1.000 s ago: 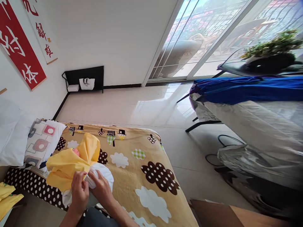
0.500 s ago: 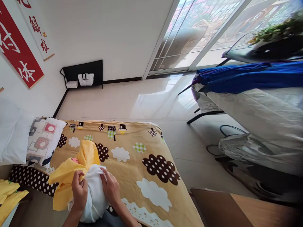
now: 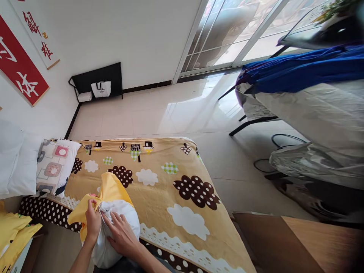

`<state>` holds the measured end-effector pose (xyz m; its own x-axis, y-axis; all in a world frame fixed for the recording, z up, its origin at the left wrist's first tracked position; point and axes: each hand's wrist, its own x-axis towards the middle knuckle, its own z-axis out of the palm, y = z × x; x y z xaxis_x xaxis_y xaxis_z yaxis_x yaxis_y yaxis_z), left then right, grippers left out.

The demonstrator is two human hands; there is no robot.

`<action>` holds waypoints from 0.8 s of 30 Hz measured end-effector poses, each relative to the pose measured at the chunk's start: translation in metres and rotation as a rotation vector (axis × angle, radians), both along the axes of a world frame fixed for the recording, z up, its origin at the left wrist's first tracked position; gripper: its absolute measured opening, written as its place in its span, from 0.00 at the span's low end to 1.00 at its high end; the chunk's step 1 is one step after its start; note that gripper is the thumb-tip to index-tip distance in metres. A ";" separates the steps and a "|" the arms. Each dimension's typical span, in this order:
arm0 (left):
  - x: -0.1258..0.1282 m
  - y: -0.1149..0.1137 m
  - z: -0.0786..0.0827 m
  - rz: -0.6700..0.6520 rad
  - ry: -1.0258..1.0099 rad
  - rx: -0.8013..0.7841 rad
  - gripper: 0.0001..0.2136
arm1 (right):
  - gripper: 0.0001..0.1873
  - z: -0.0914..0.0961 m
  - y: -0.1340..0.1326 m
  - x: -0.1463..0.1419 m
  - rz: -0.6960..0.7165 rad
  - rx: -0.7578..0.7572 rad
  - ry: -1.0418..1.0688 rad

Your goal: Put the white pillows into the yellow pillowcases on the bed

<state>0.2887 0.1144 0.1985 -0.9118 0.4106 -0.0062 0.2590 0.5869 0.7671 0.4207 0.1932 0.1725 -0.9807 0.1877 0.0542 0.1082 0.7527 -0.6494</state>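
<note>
A white pillow insert rests at the near edge of the bed, against my lap. Yellow cloth, apparently a pillowcase, covers its far left end, with a loose flap on the left. My left hand is closed, pinching the yellow edge where it meets the white fabric. Spread over the white insert, my right hand has its fingers stretched out, their tips near the yellow edge. A small dark mark, perhaps a label, shows on the white fabric between the hands.
The bed has a tan patterned cover. Pillows lie at its left end. Yellow fabric sits at lower left. A black shelf stands by the wall, draped furniture at right, a brown box at lower right.
The yellow cloth's left flap has gathered in closer to the insert. My right hand has moved left from the insert's right side onto its top, with its fingers now stretched out.
</note>
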 end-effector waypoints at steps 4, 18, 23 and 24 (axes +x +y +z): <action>0.005 0.000 -0.002 0.095 0.032 0.079 0.07 | 0.29 -0.018 -0.012 -0.017 0.070 0.052 0.046; 0.017 0.003 0.033 -0.144 0.095 -0.010 0.10 | 0.14 -0.009 0.021 -0.075 -0.161 0.168 0.172; 0.029 0.011 0.052 -0.297 0.162 -0.001 0.11 | 0.16 0.019 0.035 -0.092 -0.126 0.145 0.198; 0.028 0.011 0.054 -0.305 0.177 0.017 0.11 | 0.17 0.022 0.038 -0.093 -0.152 0.141 0.188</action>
